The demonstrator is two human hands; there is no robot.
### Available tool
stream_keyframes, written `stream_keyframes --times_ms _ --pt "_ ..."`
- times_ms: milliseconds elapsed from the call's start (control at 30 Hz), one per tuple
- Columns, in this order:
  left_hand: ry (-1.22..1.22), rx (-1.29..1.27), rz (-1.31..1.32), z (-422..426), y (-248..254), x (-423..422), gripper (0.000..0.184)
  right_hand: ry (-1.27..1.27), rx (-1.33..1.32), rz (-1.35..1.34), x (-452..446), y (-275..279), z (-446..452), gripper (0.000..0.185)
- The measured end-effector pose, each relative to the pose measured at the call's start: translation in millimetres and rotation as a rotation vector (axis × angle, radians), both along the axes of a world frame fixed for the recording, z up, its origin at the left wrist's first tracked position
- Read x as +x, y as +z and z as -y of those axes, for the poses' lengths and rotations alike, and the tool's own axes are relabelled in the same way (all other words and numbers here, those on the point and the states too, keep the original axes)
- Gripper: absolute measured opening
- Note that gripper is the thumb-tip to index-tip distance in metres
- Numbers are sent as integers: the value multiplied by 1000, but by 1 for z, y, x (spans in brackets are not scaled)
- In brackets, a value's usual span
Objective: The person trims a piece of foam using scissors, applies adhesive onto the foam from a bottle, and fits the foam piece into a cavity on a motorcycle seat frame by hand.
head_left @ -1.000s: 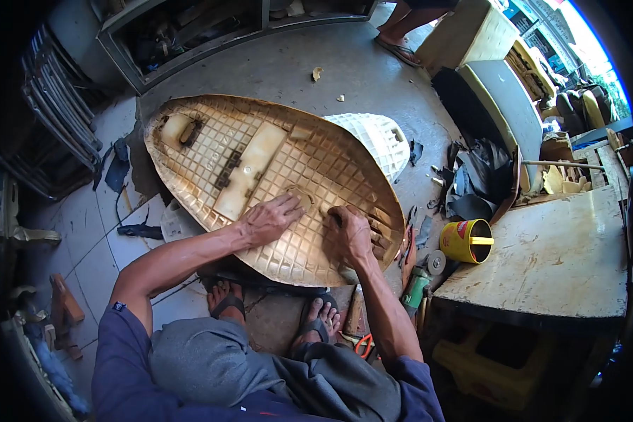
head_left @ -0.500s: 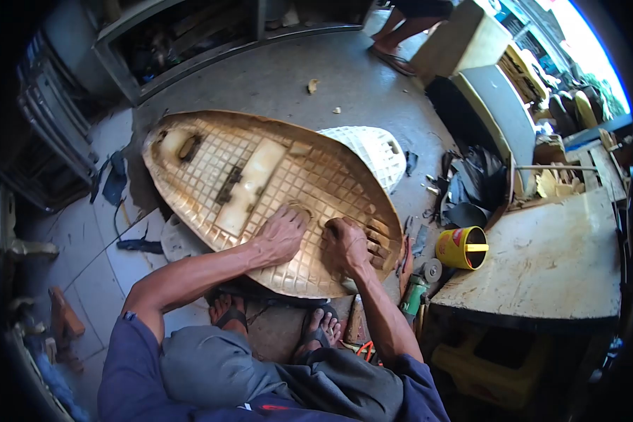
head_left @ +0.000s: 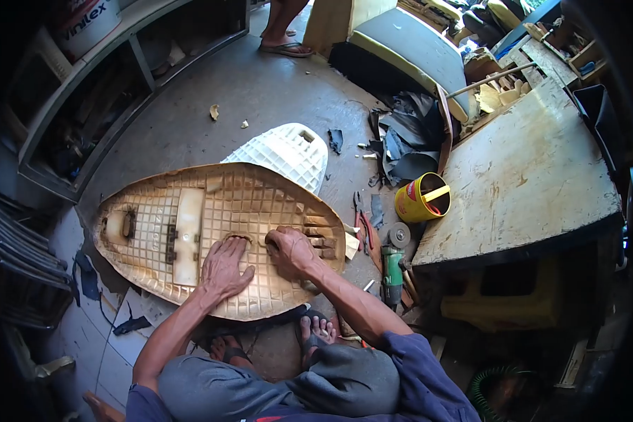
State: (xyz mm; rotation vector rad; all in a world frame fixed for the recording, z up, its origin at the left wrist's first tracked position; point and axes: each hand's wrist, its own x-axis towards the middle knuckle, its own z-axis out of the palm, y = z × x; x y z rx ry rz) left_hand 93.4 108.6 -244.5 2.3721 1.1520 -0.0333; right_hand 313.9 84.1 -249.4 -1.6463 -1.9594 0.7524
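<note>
A brownish plastic motorcycle seat base [head_left: 260, 204] lies with its ribbed grid side up, its narrower end to the left. A pale crossbar [head_left: 188, 235] runs across it, and dark slots show near the right end. My left hand [head_left: 225, 267] rests flat on the grid with its fingers stretched out, tips by a round mark. Just right of it, my right hand [head_left: 290, 252] is curled closed against the grid; what its fingers pinch, if anything, is hidden. Behind the base lies a white ribbed seat base [head_left: 278, 151], partly covered.
On the right stand a yellow tub [head_left: 418, 199] and a worn board-topped table [head_left: 513, 169]. A green angle grinder [head_left: 392, 271] and pliers [head_left: 364, 231] lie on the floor. Black scraps [head_left: 408, 133] are piled behind. Another person's feet [head_left: 285, 46] show at the top.
The view has turned, so the seat base sits lower and further left. My left hand has straightened its fingers on the grid. My right hand stays curled near the right-hand slots.
</note>
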Motion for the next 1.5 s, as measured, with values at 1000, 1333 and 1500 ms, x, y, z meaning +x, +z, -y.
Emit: stream_keyframes --times_ms 1000,1333,1500 --pt "1367 -569 1699 76 8 -193 39 -568 74 -541 93 42 39 19" --pt "12 -1101 677 164 37 -115 56 -268 327 -75 20 86 -29 24" --pt "352 -526 652 110 51 -86 44 -404 226 -334 30 70 36 23"
